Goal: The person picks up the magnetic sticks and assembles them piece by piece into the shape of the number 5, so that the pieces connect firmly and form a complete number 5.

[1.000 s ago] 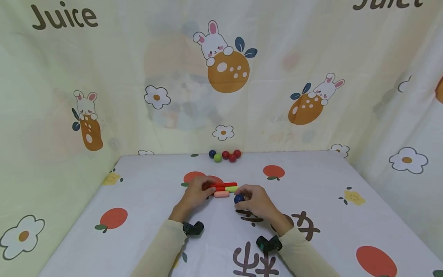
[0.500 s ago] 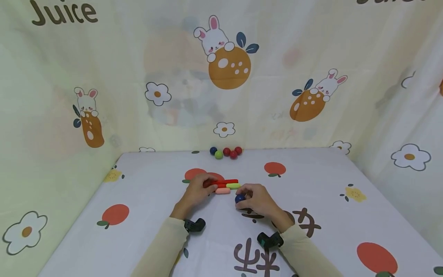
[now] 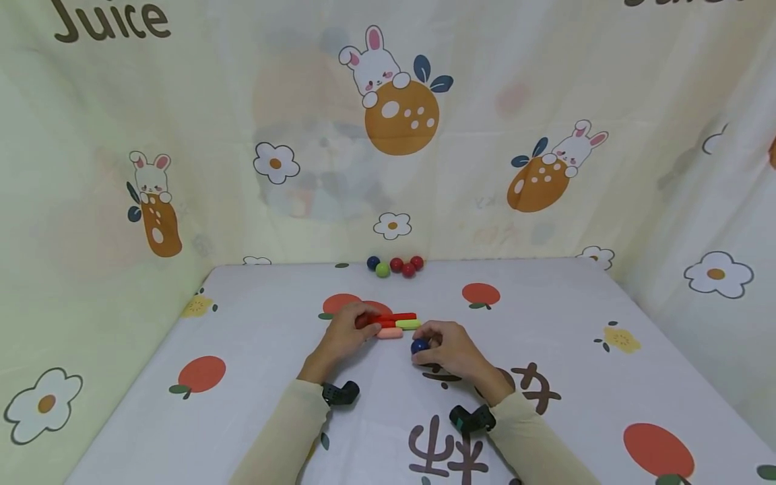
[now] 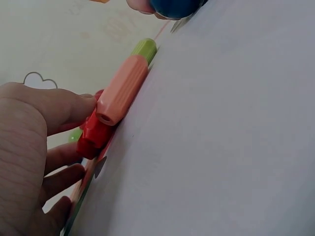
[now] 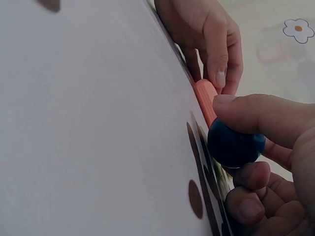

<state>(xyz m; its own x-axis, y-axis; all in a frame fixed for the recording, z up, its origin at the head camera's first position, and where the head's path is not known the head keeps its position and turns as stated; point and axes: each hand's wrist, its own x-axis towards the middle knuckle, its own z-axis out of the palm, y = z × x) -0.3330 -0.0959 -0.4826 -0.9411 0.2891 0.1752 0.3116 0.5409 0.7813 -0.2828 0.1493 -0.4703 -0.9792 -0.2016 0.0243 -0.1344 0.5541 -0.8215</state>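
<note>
My right hand [image 3: 455, 351] pinches a dark blue ball [image 3: 419, 346] between thumb and fingers, low over the cloth. In the right wrist view the blue ball [image 5: 235, 142] shows glossy under the thumb. My left hand [image 3: 348, 335] grips the left ends of two red plastic sticks [image 3: 400, 316], thumb on the near side and fingers on the far side. Against the red ones lie a ribbed pink stick [image 3: 390, 333] and a yellow-green stick [image 3: 409, 325]. In the left wrist view the thumb tip is right at the end of the pink stick [image 4: 122, 91].
Along the table's back edge sit a dark blue ball [image 3: 373, 263], a green ball [image 3: 382, 270] and several red balls [image 3: 409, 270]. A printed white cloth [image 3: 273, 404] covers the table. Behind it hangs a patterned curtain [image 3: 315, 222]. Each wrist wears a black camera [image 3: 341, 393].
The head view has tilted slightly, so the whole scene sits a bit higher. Both hands keep nearly the same place and the same holds.
</note>
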